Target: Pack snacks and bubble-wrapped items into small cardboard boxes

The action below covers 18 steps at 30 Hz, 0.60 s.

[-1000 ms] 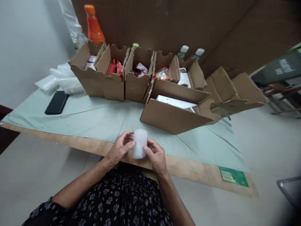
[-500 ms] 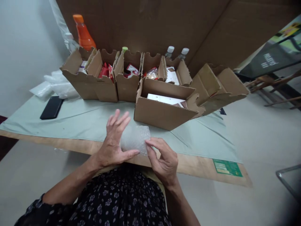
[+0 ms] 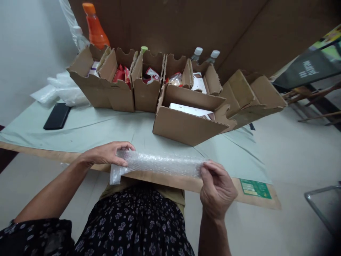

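Note:
A strip of clear bubble wrap (image 3: 160,164) is stretched out flat above the table's near edge. My left hand (image 3: 108,154) pinches its left part between thumb and fingers. My right hand (image 3: 217,186) grips its right end, fingers curled round it. An open cardboard box (image 3: 186,124) with white sheets inside stands just beyond the wrap.
A row of open cardboard boxes (image 3: 117,92) with packets lines the back of the green-covered table (image 3: 87,129). A black phone (image 3: 57,116) and plastic bags (image 3: 62,90) lie at the left. An orange bottle (image 3: 94,26) stands behind. A green label (image 3: 255,188) sits at the table's right corner.
The bubble wrap was a small roll held between both hands; it is now unrolled into a long strip, with my hands pulled apart left and right.

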Tool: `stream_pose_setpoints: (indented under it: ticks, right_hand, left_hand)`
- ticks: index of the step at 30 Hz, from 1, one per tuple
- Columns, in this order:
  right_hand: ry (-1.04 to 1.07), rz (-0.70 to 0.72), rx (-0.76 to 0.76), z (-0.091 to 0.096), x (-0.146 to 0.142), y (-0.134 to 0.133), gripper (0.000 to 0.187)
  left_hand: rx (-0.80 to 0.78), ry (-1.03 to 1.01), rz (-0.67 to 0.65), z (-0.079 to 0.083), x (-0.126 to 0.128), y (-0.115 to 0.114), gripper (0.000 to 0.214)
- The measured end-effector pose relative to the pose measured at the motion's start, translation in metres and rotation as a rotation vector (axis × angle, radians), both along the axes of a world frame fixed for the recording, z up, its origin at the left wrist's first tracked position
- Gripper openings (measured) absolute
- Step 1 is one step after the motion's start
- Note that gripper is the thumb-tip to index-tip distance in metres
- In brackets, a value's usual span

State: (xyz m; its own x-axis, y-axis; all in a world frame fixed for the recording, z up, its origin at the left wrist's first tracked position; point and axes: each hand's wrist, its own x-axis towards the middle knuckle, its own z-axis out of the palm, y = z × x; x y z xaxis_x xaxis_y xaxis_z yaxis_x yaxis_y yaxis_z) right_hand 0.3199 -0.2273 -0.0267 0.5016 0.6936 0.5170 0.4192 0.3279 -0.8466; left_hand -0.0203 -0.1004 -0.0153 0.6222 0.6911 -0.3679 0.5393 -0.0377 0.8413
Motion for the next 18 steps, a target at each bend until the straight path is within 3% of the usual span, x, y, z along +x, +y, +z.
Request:
stream_pose_setpoints:
  ticks: [2,5,8,13,16,18]
  right_hand:
    - [-0.008,-0.02,0.021,-0.002,0.003,-0.002,0.014]
    - [0.0,-0.032,0.041,-0.001,0.007,-0.003,0.016]
    - [0.038,-0.036,0.043,-0.003,0.011,-0.005,0.019]
    - [-0.015,-0.122,-0.038,-0.027,0.02,-0.003,0.014]
    - [-0.164,-0.153,-0.126,-0.057,0.03,0.0,0.017]
    - [-0.319,-0.165,-0.227,-0.072,0.037,-0.001,0.022]
  left_hand:
    - [-0.054,-0.045,0.027,0.0,-0.007,0.003,0.051]
    - [-0.147,-0.068,0.008,-0.002,-0.006,0.0,0.039]
    - [-0.131,-0.089,0.031,0.005,-0.002,-0.004,0.036]
    - [0.089,0.021,0.097,0.026,0.0,0.023,0.049]
    - [0.283,0.198,0.025,0.015,0.003,0.049,0.048]
    - [0.511,0.356,0.04,0.0,0.006,0.056,0.045]
